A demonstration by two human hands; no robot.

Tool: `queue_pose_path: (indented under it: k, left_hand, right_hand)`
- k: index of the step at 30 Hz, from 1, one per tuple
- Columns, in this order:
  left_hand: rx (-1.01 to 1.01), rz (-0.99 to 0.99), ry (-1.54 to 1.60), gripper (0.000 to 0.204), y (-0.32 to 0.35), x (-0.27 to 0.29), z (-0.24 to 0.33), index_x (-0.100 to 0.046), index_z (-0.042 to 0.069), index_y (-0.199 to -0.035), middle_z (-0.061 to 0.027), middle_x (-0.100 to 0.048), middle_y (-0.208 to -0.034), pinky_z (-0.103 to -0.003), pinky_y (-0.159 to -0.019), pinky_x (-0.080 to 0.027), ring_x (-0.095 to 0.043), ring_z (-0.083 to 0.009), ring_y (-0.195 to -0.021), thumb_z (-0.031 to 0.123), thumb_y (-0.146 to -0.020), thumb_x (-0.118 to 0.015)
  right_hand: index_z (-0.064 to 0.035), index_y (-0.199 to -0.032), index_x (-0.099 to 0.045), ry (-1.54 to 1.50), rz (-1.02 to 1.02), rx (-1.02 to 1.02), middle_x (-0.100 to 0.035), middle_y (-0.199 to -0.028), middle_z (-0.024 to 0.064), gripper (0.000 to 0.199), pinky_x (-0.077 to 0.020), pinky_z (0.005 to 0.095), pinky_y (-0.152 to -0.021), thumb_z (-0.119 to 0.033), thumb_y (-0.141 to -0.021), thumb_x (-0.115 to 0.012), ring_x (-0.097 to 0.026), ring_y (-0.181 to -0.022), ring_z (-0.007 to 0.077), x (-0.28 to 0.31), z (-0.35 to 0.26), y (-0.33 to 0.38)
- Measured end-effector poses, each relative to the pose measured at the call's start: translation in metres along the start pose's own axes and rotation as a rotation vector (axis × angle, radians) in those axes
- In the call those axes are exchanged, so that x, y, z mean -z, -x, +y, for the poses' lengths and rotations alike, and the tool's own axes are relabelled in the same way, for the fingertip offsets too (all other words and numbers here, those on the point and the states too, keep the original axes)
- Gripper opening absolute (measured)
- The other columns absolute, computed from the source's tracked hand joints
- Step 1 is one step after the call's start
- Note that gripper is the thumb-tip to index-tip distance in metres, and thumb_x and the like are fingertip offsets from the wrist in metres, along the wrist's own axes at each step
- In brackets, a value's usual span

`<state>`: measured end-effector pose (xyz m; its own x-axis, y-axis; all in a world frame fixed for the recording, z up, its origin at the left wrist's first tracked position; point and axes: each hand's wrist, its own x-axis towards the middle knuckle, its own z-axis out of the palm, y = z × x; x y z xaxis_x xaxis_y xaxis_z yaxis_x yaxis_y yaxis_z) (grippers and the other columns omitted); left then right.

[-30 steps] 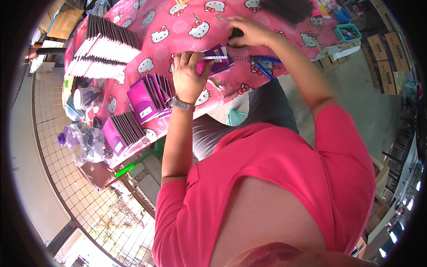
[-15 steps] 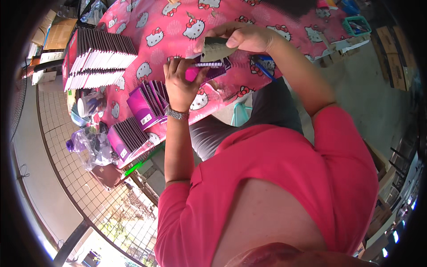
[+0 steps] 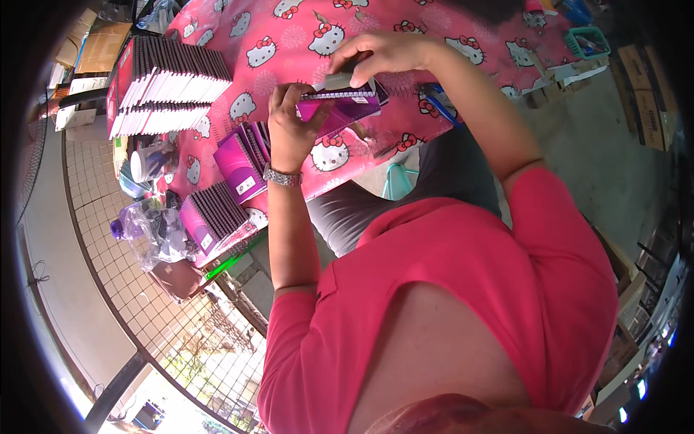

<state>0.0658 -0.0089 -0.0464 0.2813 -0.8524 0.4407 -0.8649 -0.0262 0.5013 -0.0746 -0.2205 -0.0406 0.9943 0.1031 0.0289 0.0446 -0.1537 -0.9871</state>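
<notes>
"When looking down at the pink-covered worktop [image 3: 293, 54], what to find in the left hand [image 3: 290, 126]?"

"Holds a purple spiral notebook [image 3: 347, 94] just above the worktop's near part, with the white spiral turned to the view."

"And how to describe the fingers there?"

"Bent, and pinching the left end of the notebook against the thumb. Wears also a metal watch [image 3: 283, 176] on the wrist."

"Please tell about the right hand [image 3: 387, 59]."

"Pinches a grey flat piece [image 3: 337, 81] between curled fingers and thumb, at the far side of the spiral. Cannot tell if touching it or not."

"What to see beside these?"

"Just below the spiral, a purple cover [image 3: 361, 108]; cannot tell if belonging to the same notebook. To the left, an overlapping group of purple notebooks [image 3: 238, 159], and nearer to the body, a neat row of notebooks [image 3: 211, 217]. Farther away, a tall pile of notebooks [image 3: 173, 83] with dark spirals and white page edges."

"And to the right?"

"Near the worktop's edge, a slim blue thing [image 3: 444, 106]; well apart, a green basket [image 3: 587, 45]."
</notes>
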Motion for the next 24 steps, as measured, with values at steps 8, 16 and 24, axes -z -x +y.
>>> queue_pose_path:
  k: [8, 16, 24]
  left_hand:
    - [0.205, -0.012, 0.329, 0.026, 0.007, 0.0, -0.011, -0.065, 0.0, -0.096, -0.0076, -0.065, -0.089, -0.027, -0.059, -0.05, -0.062, -0.0135, -0.066, 0.008, -0.077, -0.081]
    - [0.284, 0.221, 0.587, 0.017, 0.021, -0.015, -0.016, -0.065, -0.003, -0.1, -0.0061, -0.068, -0.08, -0.026, -0.054, -0.057, -0.067, -0.0114, -0.07, 0.013, -0.094, -0.067]
    - [0.218, 0.328, 0.423, 0.021, 0.03, -0.028, 0.001, -0.061, -0.001, -0.104, -0.0086, -0.068, -0.09, -0.027, -0.057, -0.059, -0.066, -0.0121, -0.073, 0.014, -0.091, -0.07]
  right_hand:
    - [-0.0028, -0.106, -0.069, 0.569, 0.188, -0.162, -0.067, -0.101, 0.011, 0.035, -0.0503, 0.0333, -0.084, -0.018, -0.075, -0.071, -0.065, -0.093, 0.0217, 0.005, 0.014, -0.006]
    - [-0.0192, -0.135, -0.054, 1.157, 0.924, -0.078, -0.053, -0.136, 0.0115, 0.068, -0.0417, 0.0491, -0.101, -0.047, -0.077, -0.075, -0.049, -0.124, 0.0382, 0.0, 0.098, 0.088]
    - [-0.0072, -0.137, -0.05, 1.119, 0.804, -0.389, -0.054, -0.128, 0.018, 0.063, -0.0424, 0.0493, -0.099, -0.033, -0.084, -0.072, -0.052, -0.116, 0.0396, -0.113, 0.085, 0.159]
